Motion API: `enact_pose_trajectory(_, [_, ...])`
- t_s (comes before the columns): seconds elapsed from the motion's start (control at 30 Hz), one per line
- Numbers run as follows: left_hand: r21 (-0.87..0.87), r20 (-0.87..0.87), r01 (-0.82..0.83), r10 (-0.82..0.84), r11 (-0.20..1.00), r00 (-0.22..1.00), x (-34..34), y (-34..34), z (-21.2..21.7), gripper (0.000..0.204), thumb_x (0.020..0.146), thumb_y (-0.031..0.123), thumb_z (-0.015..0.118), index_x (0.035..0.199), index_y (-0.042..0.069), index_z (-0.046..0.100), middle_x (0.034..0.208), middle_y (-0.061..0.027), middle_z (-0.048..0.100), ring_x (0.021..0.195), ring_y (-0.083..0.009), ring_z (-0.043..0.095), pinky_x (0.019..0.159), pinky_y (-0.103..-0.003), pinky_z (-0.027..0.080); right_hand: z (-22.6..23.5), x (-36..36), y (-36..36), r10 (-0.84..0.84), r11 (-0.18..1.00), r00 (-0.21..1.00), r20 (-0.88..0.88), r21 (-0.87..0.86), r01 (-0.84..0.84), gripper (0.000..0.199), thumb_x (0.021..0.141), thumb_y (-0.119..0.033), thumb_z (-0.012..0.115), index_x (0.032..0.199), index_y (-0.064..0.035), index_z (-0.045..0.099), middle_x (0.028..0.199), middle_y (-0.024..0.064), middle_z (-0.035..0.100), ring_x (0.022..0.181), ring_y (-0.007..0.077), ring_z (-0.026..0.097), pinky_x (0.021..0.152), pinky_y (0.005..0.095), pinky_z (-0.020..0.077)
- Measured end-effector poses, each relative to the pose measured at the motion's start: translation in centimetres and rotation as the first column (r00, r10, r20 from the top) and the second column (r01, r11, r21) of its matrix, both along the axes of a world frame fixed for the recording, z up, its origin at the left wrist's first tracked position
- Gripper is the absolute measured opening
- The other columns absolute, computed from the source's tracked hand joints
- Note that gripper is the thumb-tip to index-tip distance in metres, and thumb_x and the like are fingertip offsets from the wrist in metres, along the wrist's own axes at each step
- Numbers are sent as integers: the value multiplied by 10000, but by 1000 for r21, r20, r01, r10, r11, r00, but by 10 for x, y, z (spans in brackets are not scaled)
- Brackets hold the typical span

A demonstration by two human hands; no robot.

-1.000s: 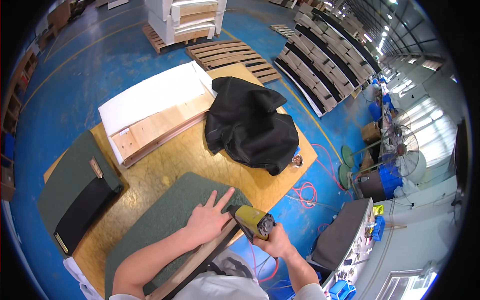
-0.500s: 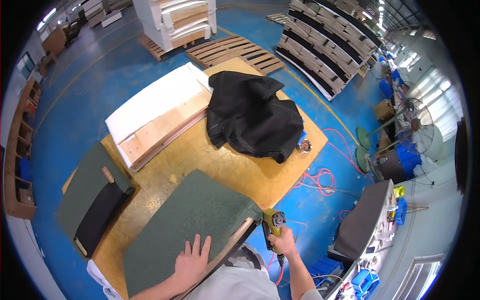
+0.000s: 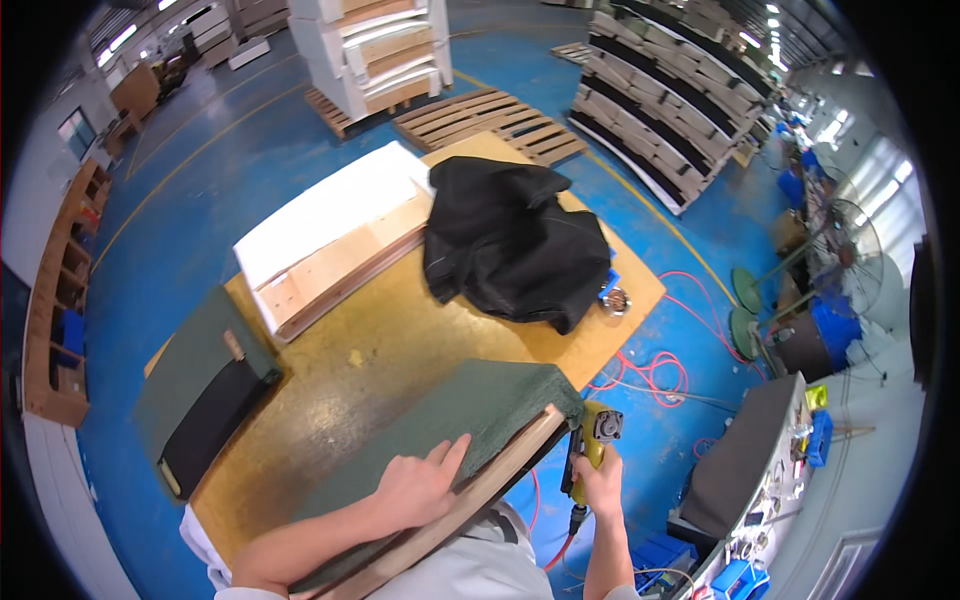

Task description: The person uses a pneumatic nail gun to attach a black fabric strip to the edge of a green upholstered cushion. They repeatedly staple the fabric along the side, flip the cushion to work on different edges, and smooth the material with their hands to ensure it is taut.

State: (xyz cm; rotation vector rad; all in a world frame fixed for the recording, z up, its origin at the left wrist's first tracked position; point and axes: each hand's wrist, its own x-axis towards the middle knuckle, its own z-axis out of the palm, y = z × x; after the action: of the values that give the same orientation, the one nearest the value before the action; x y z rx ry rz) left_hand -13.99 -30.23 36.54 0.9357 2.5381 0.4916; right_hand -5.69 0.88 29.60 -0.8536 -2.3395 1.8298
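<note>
A green fabric-covered panel (image 3: pixel 455 420) with a wooden edge lies at the near side of the wooden worktable (image 3: pixel 400 340). My left hand (image 3: pixel 420 490) rests flat on the panel's near edge with fingers spread. My right hand (image 3: pixel 600 480) grips a yellow and black pneumatic staple gun (image 3: pixel 590 440), held against the panel's wooden right edge. A red air hose (image 3: pixel 650 370) runs across the floor to the right.
A black fabric heap (image 3: pixel 515 245) lies on the far right of the table. A white foam and wood panel (image 3: pixel 330 235) lies at the back left, a green-black cushion piece (image 3: pixel 205 385) at the left. Pallets (image 3: pixel 490 120), stacked frames (image 3: pixel 660 110) and a fan (image 3: pixel 840 250) stand around.
The view has shifted. My left hand moved from the panel's top toward its near edge. The staple gun went from beside my left hand to the panel's right edge.
</note>
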Motion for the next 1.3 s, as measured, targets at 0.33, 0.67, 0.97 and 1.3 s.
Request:
enact_pose_trajectory(0.33, [549,505,-322,1,771,863,-99,27,-177,624,1128,440,393,1656,119,304,1712,-156,287,1565,-318,314,1262,-446,244,19,-21,-11,9,987,999,42,161,-16,230,834,-125,719,925,68,633,678,143,662,600,230,650,582,399,512])
enact_pose_trajectory(0.67, [131,162,2,-24,991,987,-48,46,-31,758,1009,255,548,1683,258,201,1722,-263,111,1526,-589,182,1137,-763,272,21,-34,-29,32,947,998,56,319,-48,202,821,-96,708,892,71,617,648,114,649,582,180,640,543,368,506])
enact_pose_trajectory(0.97, [171,3,14,-15,985,1000,-47,37,-40,754,954,184,598,1647,270,313,1685,-286,222,1416,-613,393,982,-695,502,74,-27,-25,178,914,982,57,361,-187,220,798,-130,745,884,61,677,698,204,659,616,259,644,620,425,518])
enact_pose_trajectory(1.3, [232,53,21,-35,973,998,-49,31,-37,660,969,173,598,1592,298,417,1719,-210,185,1468,-564,356,1016,-717,463,76,-55,-21,454,833,869,198,251,-492,207,779,-124,719,850,64,672,641,193,612,548,281,549,578,421,502])
